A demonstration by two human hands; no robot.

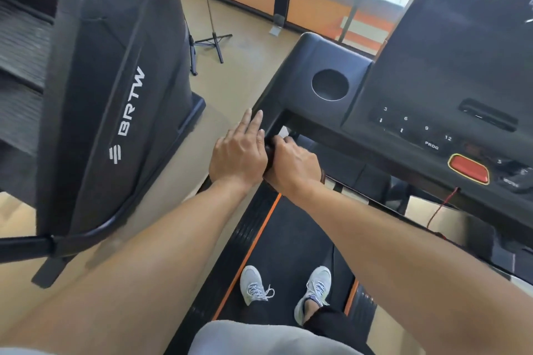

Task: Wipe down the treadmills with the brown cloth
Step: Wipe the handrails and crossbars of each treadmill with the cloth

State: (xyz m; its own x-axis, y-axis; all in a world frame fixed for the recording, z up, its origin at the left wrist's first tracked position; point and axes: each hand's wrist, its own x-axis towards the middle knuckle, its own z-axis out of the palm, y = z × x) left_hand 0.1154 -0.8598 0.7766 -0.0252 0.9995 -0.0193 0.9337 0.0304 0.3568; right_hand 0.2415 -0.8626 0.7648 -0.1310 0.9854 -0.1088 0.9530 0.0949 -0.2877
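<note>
1. The person stands on the belt of the treadmill. If a hand bumps the keys on the panel and the belt starts, the feet could slide and the person could fall.
2. The cloth is almost all hidden. Only a small brown edge peeks out by the right wrist, so it seems to be squeezed under the right hand, against the handle. If the hold gets loose, the cloth could slip out and drop on the belt.
3. A red cord hangs under the panel, below the red button. Both are well apart from the hands now. A wide swing of the right arm could catch the cord and pull it.
4. The hands sit very close together, touching or nearly so. The left hand could get in the way of the wipe, and part of the handle could stay dirty.
5. The left hand lies flat with its fingers straight and apart from the thumb. The fingertips reach onto the corner of the treadmill, just in front of the cup hole. It holds nothing.
6. The right hand is curled tight round the handle, knuckles up.
7. Both arms reach out long and straight, and they come together at the handle
</note>
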